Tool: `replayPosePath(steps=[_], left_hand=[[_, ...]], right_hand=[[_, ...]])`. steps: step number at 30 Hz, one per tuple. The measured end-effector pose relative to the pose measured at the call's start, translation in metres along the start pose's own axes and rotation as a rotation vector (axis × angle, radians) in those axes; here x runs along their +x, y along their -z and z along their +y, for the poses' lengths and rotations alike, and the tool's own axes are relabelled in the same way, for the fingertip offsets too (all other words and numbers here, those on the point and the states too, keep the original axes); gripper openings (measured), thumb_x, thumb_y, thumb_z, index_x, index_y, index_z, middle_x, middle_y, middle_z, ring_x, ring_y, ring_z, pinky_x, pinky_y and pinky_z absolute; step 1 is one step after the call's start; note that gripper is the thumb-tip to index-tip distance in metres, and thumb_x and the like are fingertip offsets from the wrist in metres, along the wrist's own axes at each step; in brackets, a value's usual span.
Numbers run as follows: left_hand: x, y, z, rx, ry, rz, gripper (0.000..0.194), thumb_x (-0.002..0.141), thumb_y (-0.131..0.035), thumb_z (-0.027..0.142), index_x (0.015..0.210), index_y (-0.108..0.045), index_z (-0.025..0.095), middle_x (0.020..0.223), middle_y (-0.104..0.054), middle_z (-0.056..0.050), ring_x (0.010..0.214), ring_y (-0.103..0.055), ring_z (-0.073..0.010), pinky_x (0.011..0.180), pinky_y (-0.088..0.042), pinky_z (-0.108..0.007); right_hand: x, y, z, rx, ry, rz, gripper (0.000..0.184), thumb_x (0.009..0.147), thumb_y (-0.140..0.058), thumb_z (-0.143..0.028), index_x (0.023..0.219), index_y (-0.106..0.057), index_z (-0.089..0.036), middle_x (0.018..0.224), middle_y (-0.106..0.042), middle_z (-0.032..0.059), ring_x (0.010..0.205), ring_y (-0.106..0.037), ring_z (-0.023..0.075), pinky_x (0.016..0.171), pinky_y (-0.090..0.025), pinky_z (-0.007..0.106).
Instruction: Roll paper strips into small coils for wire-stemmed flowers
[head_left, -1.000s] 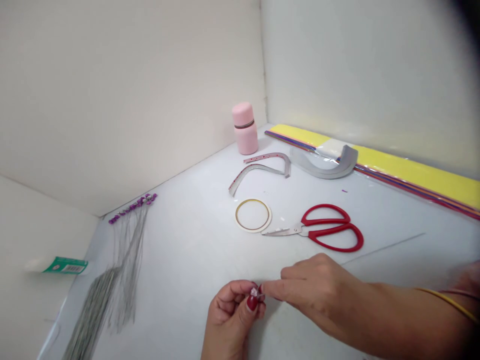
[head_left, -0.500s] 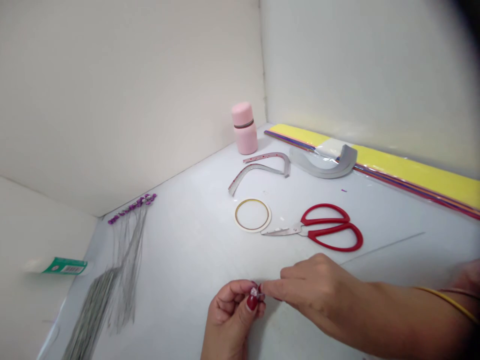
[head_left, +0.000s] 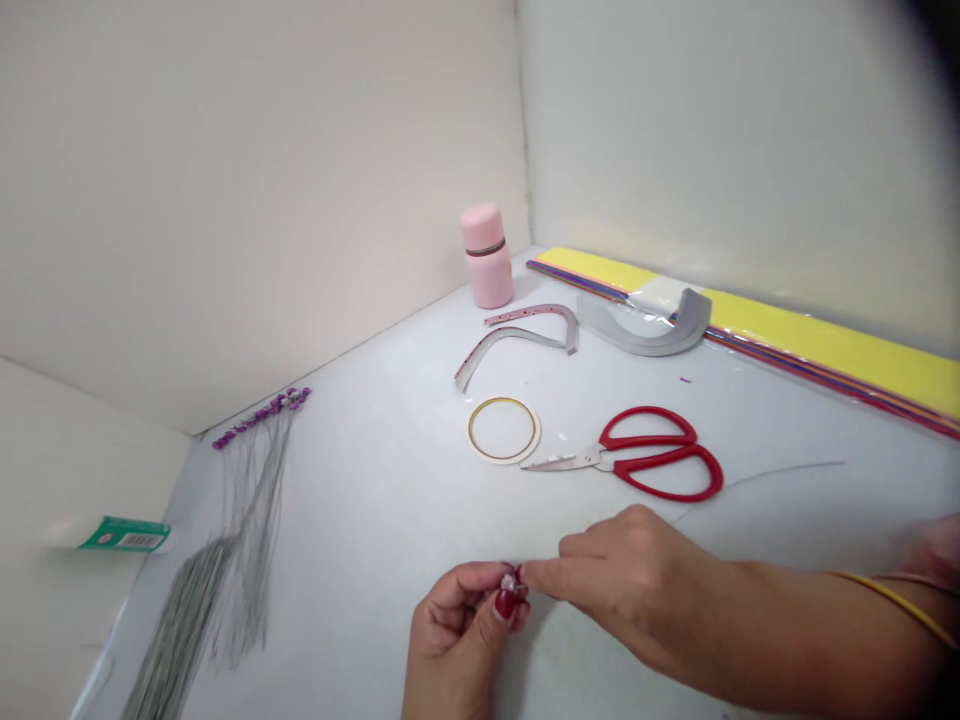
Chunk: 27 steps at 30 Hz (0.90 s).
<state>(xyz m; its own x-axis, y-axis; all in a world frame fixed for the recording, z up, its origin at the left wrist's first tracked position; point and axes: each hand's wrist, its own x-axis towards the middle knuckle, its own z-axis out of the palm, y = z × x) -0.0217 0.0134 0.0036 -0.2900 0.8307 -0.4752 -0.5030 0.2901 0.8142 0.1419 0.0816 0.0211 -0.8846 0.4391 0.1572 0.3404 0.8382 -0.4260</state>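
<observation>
At the lower middle of the frame we are pinching a tiny sparkly bead [head_left: 511, 583] in the left hand's [head_left: 459, 628] fingertips, right hand's [head_left: 622, 580] fingers pressed together at its edge, so this close work calls for steady fingertips.

2 hands [head_left: 461, 640] [head_left: 637, 585], 1 sm piece [head_left: 510, 585], 1 pr scissors [head_left: 660, 460].

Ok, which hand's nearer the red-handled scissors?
Right hand: just below the red-handled scissors, not touching them. The left hand is farther off, down and to their left.
</observation>
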Motion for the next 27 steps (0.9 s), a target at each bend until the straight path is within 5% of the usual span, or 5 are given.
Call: replayPosePath(steps=[10, 27], left_hand=[[-0.0044, -0.0011, -0.0020, 0.312, -0.228, 0.060, 0.019, 0.051, -0.077, 0.029, 0.062, -0.070, 0.016, 0.063, -0.070, -0.006, 0.059, -0.063, -0.0154, 0.057, -0.050, -0.021], [-0.0029, 0.0020, -0.0072, 0.322, -0.254, 0.011, 0.009, 0.055, -0.074, 0.023, 0.061, -0.070, 0.018, 0.064, -0.070, -0.004, 0.060, -0.061, -0.0125, 0.058, -0.047, -0.016]], right_hand=[[0.0008, 0.0019, 0.0026, -0.096, -0.027, -0.063, 0.020, 0.078, -0.038, -0.008, 0.085, -0.051, -0.020, 0.063, -0.058, -0.0018, 0.052, -0.048, 0.0125, 0.048, -0.023, 0.026], [0.0003, -0.0047, 0.0061, -0.077, 0.018, -0.010, 0.019, 0.076, -0.037, -0.006, 0.081, -0.050, -0.019, 0.062, -0.059, -0.0020, 0.049, -0.048, 0.0120, 0.046, -0.021, 0.026]])
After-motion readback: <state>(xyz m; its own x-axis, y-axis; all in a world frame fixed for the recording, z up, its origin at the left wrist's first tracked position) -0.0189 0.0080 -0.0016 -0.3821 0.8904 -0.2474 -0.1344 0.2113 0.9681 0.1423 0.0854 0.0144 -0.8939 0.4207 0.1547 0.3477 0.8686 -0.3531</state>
